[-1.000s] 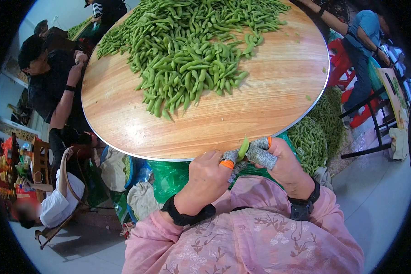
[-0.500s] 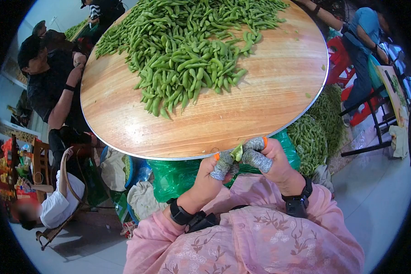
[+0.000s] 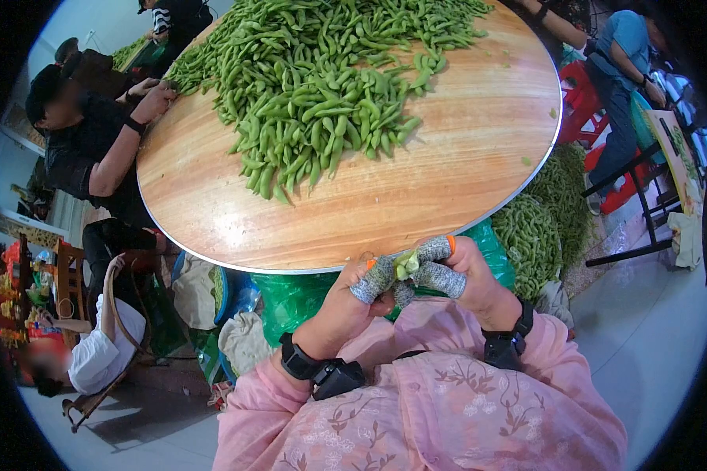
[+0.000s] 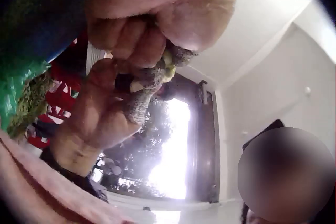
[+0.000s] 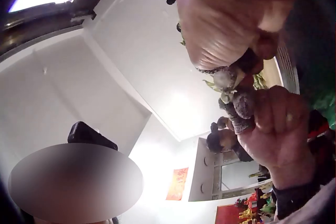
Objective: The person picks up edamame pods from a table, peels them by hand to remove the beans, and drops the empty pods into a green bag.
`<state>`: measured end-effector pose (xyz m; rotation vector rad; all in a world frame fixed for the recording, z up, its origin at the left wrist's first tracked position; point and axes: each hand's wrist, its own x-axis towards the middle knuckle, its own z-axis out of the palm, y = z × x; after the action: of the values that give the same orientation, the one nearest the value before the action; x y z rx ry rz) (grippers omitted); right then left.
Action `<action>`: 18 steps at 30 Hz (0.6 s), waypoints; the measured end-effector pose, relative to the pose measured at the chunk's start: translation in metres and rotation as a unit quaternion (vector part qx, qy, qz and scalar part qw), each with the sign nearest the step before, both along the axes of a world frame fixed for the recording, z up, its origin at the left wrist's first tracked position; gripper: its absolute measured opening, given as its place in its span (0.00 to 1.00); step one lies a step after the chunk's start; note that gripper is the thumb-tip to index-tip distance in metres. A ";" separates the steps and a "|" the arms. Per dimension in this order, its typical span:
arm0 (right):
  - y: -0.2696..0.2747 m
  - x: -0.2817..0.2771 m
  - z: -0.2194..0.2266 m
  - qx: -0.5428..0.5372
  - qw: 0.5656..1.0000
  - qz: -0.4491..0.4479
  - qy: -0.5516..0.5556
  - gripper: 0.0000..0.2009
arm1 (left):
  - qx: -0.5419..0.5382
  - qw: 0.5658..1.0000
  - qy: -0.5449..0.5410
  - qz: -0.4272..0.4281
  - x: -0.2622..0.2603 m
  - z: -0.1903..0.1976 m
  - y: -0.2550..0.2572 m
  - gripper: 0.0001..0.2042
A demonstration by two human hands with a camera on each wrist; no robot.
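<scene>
"Black-clad, a person (image 3: 90, 153) was at the far left?"

"Yes, arms reaching to the round wooden table (image 3: 204, 208). Then came green plastic (image 3: 287, 310) below its rim, a heap of pods (image 3: 314, 118) on top, a second pile (image 3: 524, 250) to the right and a red stool (image 3: 580, 98) beyond."

"And the hands?"

"The left hand (image 3: 342, 308) angled up and rightward from its wrist, the right hand (image 3: 478, 279) up and leftward. Just off the near edge, both pinched one green pod (image 3: 405, 265), grey finger covers (image 3: 441, 279) closed against it."

"Pointing which way?"

"The right wrist view showed a pointed tip poking up and left past the fingertips. They hid most of it, so I couldn't tell its long axis."
</scene>
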<state>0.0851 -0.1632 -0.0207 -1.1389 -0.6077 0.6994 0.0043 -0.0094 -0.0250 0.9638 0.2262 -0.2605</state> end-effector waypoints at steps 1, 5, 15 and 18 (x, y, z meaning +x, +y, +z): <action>0.000 0.001 -0.001 0.000 1.000 0.005 0.011 0.03 | -0.015 0.999 0.030 0.019 0.000 0.002 -0.001 0.16; -0.004 0.006 -0.001 -0.044 0.999 0.012 0.007 0.05 | 0.000 1.000 0.003 -0.014 -0.003 -0.002 0.008 0.07; -0.004 0.004 0.014 -0.080 0.995 0.009 0.052 0.06 | 0.593 0.771 -0.233 -0.014 0.000 0.011 0.003 0.13; -0.007 0.007 0.019 -0.102 0.993 0.041 0.044 0.07 | 0.678 0.689 -0.255 -0.002 0.000 0.000 0.002 0.13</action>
<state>0.0916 -0.1701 -0.0015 -1.2705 -0.5197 0.8934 0.0044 -0.0071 -0.0251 2.4798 -0.1682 0.2709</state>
